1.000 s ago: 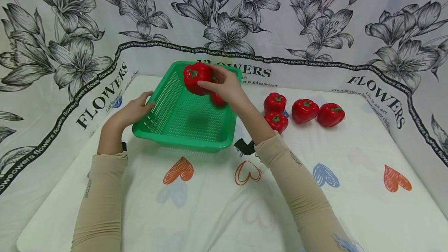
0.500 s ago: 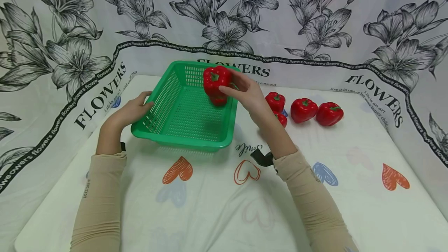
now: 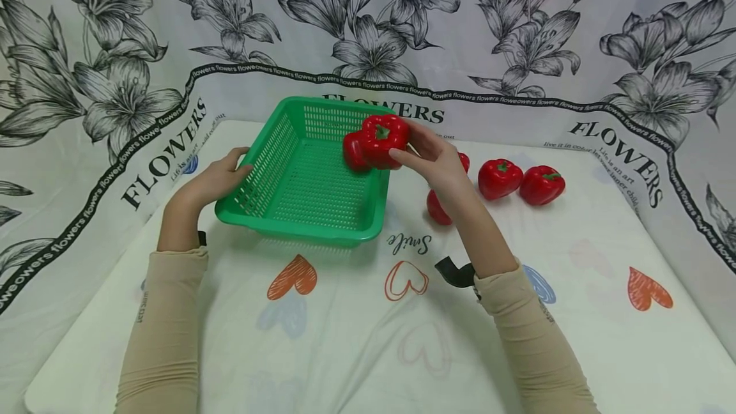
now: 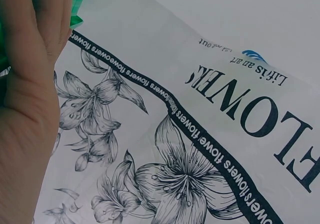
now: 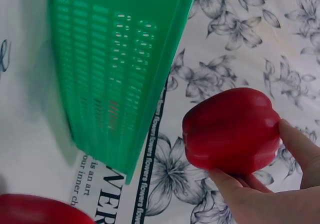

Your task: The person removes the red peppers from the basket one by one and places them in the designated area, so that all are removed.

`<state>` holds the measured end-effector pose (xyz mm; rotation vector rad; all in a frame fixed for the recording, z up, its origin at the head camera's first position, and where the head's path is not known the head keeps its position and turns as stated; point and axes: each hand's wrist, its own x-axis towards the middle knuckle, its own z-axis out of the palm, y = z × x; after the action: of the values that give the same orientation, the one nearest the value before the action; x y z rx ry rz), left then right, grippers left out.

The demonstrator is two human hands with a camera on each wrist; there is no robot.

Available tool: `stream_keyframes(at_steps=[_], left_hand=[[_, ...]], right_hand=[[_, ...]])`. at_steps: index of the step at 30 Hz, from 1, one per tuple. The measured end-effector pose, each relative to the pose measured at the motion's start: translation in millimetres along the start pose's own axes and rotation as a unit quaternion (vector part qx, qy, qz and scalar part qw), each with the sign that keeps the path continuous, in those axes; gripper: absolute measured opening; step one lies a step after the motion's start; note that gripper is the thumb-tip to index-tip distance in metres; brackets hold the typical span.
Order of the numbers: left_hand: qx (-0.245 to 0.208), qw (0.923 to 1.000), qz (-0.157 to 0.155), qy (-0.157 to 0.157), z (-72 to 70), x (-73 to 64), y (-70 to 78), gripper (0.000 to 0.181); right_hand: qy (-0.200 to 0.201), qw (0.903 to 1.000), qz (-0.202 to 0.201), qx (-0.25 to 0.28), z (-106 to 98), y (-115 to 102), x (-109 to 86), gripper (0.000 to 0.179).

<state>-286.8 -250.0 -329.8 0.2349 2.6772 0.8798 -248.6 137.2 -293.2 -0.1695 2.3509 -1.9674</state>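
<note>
A red bell pepper [image 3: 384, 141] is gripped between the thumb and fingers of my right hand [image 3: 436, 157], held above the right rim of the green basket [image 3: 299, 234]. The right wrist view shows this bell pepper [image 5: 231, 131] raised beside the basket's slotted outer wall [image 5: 105, 79]. Inside the basket, a second red pepper [image 3: 354, 152] lies against the right side, partly covered by the held one. My left hand [image 3: 214, 181] holds the basket's left rim, thumb over the edge. In the left wrist view, that hand [image 4: 25, 99] covers most of the basket's visible corner.
To the right of the basket, several more red peppers rest on the white cloth [image 3: 345, 350]. One pepper [image 3: 438, 208] and another behind it are partly hidden by my right arm; two others [image 3: 500, 179] sit farther right. A flower-printed curtain [image 3: 368, 30] rises behind.
My right hand has carried the held pepper rightward, from over the basket's middle to above its right rim. The left hand and basket stay nearly still.
</note>
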Motion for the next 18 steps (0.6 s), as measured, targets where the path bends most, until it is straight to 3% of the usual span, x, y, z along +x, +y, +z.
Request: stream_keyframes(at_steps=[18], left_hand=[[-0.004, 1.0, 0.005, 0.004, 0.9, 2.0, -3.4, 0.063]], right_hand=[[0.063, 0.9965, 0.054, 0.005, -52, 18, -31.3, 0.073]])
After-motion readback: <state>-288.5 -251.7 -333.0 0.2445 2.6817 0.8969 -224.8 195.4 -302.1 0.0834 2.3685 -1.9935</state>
